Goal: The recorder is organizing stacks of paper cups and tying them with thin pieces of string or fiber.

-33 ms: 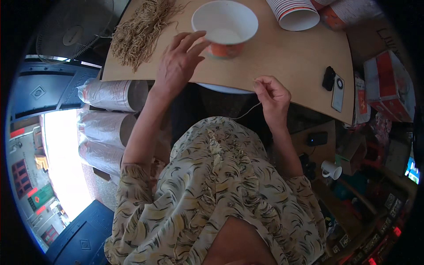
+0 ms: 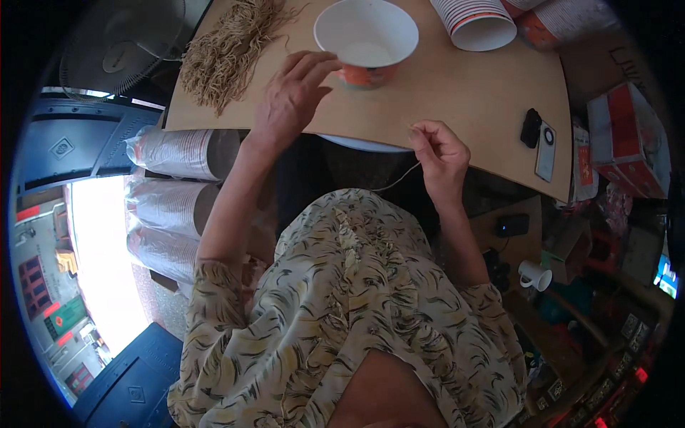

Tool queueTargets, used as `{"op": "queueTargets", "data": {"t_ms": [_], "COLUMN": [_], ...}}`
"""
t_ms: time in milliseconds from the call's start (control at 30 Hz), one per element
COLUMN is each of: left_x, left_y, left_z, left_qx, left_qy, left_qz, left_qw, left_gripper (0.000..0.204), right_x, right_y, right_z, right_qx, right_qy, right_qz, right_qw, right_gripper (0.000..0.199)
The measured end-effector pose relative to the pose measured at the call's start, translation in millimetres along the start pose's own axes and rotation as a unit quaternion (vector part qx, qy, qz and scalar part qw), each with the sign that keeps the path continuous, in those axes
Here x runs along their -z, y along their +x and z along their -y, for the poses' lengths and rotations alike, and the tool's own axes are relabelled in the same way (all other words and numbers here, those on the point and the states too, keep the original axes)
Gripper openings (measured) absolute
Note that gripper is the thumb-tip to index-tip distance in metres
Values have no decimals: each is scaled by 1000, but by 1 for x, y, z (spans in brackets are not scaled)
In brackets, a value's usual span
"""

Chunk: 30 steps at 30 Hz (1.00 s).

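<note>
A large paper bowl [image 2: 371,32], white inside with an orange-red printed outside, stands on the wooden table [image 2: 457,93]. My left hand [image 2: 289,96] is at the bowl's near left side, its fingers stretched out and the thumb apart. The fingertips overlap the bowl's wall in view; whether they touch it I cannot tell. By the table's front edge my right hand [image 2: 442,150] is closed in a pinch of thumb and forefinger. What lies between those fingertips is too small to make out. A thin pale cord [image 2: 403,178] runs from behind this hand toward my lap.
Tan, stringy strands [image 2: 225,60] lie heaped at the table's far left. Stacked paper bowls [image 2: 481,28] lie at the far right. A phone [image 2: 546,150] and a small black object [image 2: 530,128] sit near the right edge. Plastic-wrapped bowl stacks [image 2: 175,153] are left, below the tabletop.
The bowl has shifted slightly away and to the right, opening its near side a little from my left hand. My right hand has hardly moved.
</note>
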<state>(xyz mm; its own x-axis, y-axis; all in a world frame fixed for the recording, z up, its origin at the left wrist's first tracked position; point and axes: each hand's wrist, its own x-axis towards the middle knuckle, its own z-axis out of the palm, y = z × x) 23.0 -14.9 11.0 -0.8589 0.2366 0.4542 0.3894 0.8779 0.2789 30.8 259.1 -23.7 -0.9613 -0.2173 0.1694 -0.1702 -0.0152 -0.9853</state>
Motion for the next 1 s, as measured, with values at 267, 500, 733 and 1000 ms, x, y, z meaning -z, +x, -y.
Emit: {"op": "queueTargets", "data": {"t_ms": [267,500,733,1000], "left_x": [-17,5,13,-6], "left_y": [52,60,42,23], "left_z": [36,26,23,31], "left_qx": [-73,47,110,155], "left_qy": [173,-161,-397,-512], "left_qz": [23,73,85,125], "left_qw": [982,983,907,836], "left_gripper": [54,23,28,31], "right_x": [-7,-1,-26,-48], "right_y": [13,15,53,58], "right_z": [2,15,16,-14], "right_qx": [-6,22,223,281], "right_qy": [25,-4,-111,-274], "right_qz": [0,-35,-113,-103], "right_qw": [1000,999,962,914], "right_gripper": [11,11,6,12]}}
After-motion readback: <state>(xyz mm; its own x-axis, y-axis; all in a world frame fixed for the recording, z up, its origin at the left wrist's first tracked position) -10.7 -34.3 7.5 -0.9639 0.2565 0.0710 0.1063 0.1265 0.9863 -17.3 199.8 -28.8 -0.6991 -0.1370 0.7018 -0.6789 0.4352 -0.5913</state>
